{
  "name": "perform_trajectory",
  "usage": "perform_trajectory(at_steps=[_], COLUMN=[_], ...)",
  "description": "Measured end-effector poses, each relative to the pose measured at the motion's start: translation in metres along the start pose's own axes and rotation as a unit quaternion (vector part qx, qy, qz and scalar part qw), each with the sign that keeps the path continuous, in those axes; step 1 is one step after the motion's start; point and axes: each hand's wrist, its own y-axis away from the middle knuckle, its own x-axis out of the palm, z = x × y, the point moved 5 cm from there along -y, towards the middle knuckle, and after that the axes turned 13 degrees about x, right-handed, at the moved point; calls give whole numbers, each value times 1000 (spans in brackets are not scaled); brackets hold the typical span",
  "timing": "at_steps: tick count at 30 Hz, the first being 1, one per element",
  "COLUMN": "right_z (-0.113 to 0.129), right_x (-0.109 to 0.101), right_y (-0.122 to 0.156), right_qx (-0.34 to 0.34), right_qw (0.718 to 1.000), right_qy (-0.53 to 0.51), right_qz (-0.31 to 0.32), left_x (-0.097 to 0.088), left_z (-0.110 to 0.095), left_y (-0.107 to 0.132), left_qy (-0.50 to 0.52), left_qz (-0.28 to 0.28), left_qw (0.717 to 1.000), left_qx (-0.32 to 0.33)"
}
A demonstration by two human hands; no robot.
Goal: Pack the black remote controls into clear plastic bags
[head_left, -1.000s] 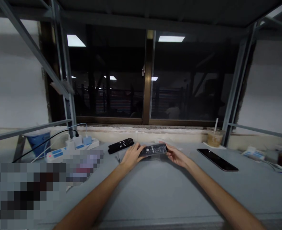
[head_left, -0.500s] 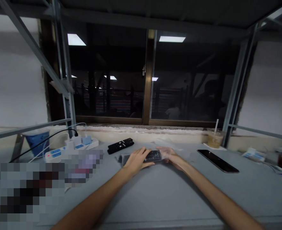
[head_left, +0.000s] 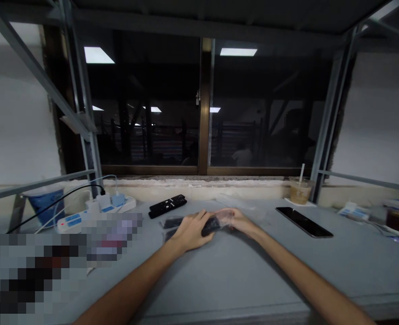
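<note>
My left hand (head_left: pixel 191 231) is closed over a black remote control (head_left: pixel 210 226) in a clear plastic sleeve, low over the desk; the palm covers much of it. Thumb and fingers of my right hand (head_left: pixel 240 222) pinch the crumpled end of the clear sleeve (head_left: pixel 224 217). Left of my left hand, another dark wrapped item (head_left: pixel 170 222) lies partly hidden. Farther back are two black remotes (head_left: pixel 167 206), side by side and seemingly unwrapped. Behind my hands lies a loose sheet of clear plastic (head_left: pixel 236 201).
A white power strip (head_left: pixel 96 214) with plugs and cables lies at left, before a blue bucket (head_left: pixel 45 205). To the right are a black phone (head_left: pixel 303 222) and a cup with a straw (head_left: pixel 299 192). Metal posts and a window stand behind the grey desk (head_left: pixel 240 280).
My left hand has slid further over the remote, covering more of its buttons. My right hand still pinches the sleeve's end. The whole view has shifted slightly.
</note>
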Motion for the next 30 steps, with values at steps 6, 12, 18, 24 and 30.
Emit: perform_trajectory(at_steps=[6,12,18,24,30], right_z=[-14,-11,-6,-8,-3], right_x=[12,0,-31,-38,-49], right_y=[-10,-9,-11,-12,-8], right_qx=[-48,-57,-81,-98,-109], right_qw=[998,991,981,958,925], right_qy=[27,105,177,265,341], right_qz=[44,60,-14,-47,-123], left_x=[14,13,14,20,17], left_z=[-2,-2,0,5,8], left_y=[-2,-2,-3,-5,-5], left_qy=[18,33,34,44,46], left_qz=[12,18,8,-4,4], left_qw=[998,998,998,996,996], left_qx=[55,56,60,72,79])
